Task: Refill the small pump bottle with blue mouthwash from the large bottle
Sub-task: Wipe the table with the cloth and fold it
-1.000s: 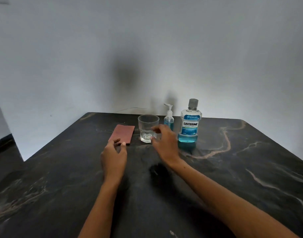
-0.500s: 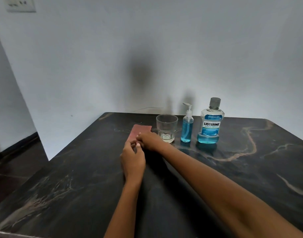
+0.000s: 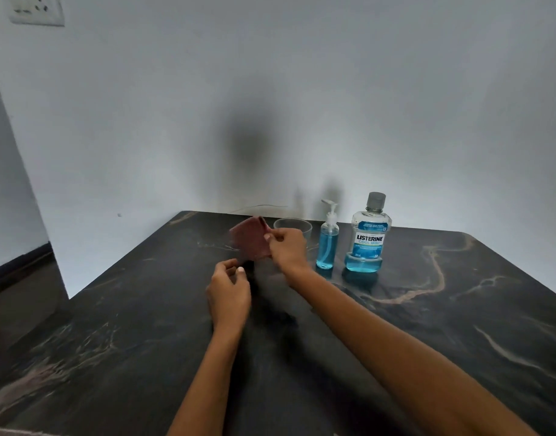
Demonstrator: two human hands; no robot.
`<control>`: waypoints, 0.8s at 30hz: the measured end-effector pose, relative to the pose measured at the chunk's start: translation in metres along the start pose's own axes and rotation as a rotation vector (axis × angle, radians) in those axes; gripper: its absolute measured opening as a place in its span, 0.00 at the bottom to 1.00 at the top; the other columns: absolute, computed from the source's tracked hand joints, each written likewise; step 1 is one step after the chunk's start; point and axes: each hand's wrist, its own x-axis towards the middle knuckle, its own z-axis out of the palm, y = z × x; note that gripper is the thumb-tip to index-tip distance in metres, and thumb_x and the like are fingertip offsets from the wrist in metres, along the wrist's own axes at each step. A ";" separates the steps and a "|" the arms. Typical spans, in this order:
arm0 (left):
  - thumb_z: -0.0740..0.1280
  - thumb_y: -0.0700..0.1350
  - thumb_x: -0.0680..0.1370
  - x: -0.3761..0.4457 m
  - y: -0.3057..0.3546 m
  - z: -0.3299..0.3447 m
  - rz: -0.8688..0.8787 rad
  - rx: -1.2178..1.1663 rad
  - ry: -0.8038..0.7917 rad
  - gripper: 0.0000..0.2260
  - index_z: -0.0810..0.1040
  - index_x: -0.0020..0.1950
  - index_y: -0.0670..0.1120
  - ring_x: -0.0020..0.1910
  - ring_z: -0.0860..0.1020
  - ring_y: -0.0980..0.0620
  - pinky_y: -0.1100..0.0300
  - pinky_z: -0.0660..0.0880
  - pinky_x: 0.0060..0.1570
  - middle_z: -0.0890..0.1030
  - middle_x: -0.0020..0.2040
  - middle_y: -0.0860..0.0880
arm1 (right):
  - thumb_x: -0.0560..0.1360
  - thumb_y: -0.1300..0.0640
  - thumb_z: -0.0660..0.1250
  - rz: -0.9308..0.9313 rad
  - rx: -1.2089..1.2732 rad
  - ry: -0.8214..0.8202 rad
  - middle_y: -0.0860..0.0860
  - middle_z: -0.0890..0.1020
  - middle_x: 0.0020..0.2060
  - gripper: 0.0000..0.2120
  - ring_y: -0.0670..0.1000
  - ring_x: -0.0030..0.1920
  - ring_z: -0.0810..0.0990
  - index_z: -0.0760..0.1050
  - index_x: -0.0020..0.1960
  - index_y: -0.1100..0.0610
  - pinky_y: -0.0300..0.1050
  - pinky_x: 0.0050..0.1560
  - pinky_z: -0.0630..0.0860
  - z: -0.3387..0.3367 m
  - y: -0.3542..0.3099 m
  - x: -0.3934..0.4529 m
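Since half a second ago the reddish cloth [image 3: 251, 240] has left the tabletop: the right hand [image 3: 287, 248] now pinches its right edge between thumb and fingers and holds it lifted and blurred, just left of centre frame. The left hand [image 3: 229, 291] has let go and hovers below the cloth, fingers loosely curled, holding nothing. Behind the right hand stands a clear glass tumbler [image 3: 294, 226], partly hidden. To its right, the small pump bottle [image 3: 327, 242] stands upright with blue liquid in it, and just beside it, further right, the large bottle [image 3: 368, 237] of blue mouthwash stands capped. All rest on a dark marble table [image 3: 427, 309] with pale veins, pushed into a corner of plain grey-white walls [image 3: 270, 89]. A wall socket [image 3: 35, 9] sits at the upper left of the frame; dark floor shows at lower left.
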 end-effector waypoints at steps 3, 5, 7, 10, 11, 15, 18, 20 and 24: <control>0.63 0.41 0.79 -0.006 0.006 -0.010 0.049 0.061 -0.155 0.12 0.75 0.61 0.40 0.56 0.78 0.47 0.56 0.73 0.57 0.80 0.58 0.41 | 0.77 0.61 0.65 0.080 0.158 -0.044 0.58 0.84 0.46 0.10 0.52 0.44 0.81 0.80 0.55 0.63 0.48 0.52 0.80 -0.058 -0.001 -0.019; 0.63 0.44 0.79 -0.016 0.006 -0.023 0.168 0.255 -0.332 0.12 0.77 0.61 0.42 0.57 0.78 0.49 0.59 0.72 0.57 0.81 0.59 0.43 | 0.77 0.61 0.66 0.006 0.129 -0.031 0.57 0.84 0.44 0.07 0.52 0.43 0.82 0.81 0.51 0.61 0.48 0.50 0.80 -0.103 0.001 -0.039; 0.63 0.48 0.79 -0.032 0.001 -0.037 0.297 0.485 -0.457 0.14 0.77 0.62 0.46 0.61 0.77 0.48 0.56 0.71 0.61 0.80 0.61 0.47 | 0.76 0.61 0.66 -0.162 0.011 0.014 0.52 0.84 0.40 0.06 0.46 0.38 0.80 0.82 0.49 0.58 0.37 0.44 0.77 -0.147 0.004 -0.064; 0.61 0.54 0.79 -0.055 -0.010 -0.054 0.397 0.688 -0.519 0.18 0.74 0.67 0.48 0.68 0.72 0.50 0.55 0.65 0.68 0.75 0.68 0.49 | 0.76 0.60 0.67 -0.447 -0.479 0.017 0.47 0.84 0.42 0.08 0.45 0.38 0.81 0.82 0.53 0.55 0.28 0.39 0.73 -0.197 0.013 -0.107; 0.59 0.54 0.80 -0.060 -0.013 -0.057 0.416 0.727 -0.543 0.19 0.73 0.68 0.49 0.70 0.69 0.52 0.56 0.61 0.71 0.72 0.70 0.49 | 0.76 0.60 0.67 -0.481 -0.633 -0.052 0.48 0.85 0.44 0.08 0.49 0.40 0.83 0.82 0.54 0.56 0.34 0.40 0.75 -0.207 0.020 -0.120; 0.55 0.56 0.81 -0.071 -0.023 -0.060 0.477 0.818 -0.577 0.21 0.67 0.72 0.50 0.75 0.59 0.56 0.56 0.50 0.73 0.63 0.75 0.51 | 0.78 0.59 0.61 -0.193 -1.011 -0.556 0.52 0.80 0.61 0.17 0.53 0.61 0.78 0.73 0.66 0.54 0.45 0.62 0.70 -0.219 0.039 -0.154; 0.52 0.56 0.81 -0.075 -0.027 -0.058 0.496 0.850 -0.568 0.22 0.65 0.73 0.50 0.76 0.57 0.55 0.55 0.48 0.74 0.61 0.76 0.50 | 0.80 0.57 0.57 0.084 -0.803 -0.697 0.57 0.72 0.67 0.19 0.54 0.66 0.71 0.66 0.70 0.60 0.44 0.64 0.63 -0.210 0.032 -0.159; 0.52 0.56 0.81 -0.076 -0.028 -0.058 0.500 0.844 -0.562 0.22 0.65 0.73 0.50 0.76 0.57 0.55 0.55 0.47 0.74 0.61 0.76 0.50 | 0.82 0.53 0.54 0.163 -0.695 -0.619 0.60 0.66 0.72 0.21 0.57 0.72 0.64 0.63 0.70 0.63 0.44 0.68 0.60 -0.191 0.034 -0.159; 0.51 0.56 0.82 -0.076 -0.028 -0.059 0.510 0.845 -0.566 0.22 0.65 0.73 0.50 0.76 0.57 0.55 0.56 0.47 0.74 0.61 0.76 0.51 | 0.80 0.41 0.50 0.177 -0.801 -0.527 0.59 0.48 0.77 0.34 0.57 0.77 0.46 0.45 0.77 0.60 0.49 0.75 0.47 -0.147 0.049 -0.147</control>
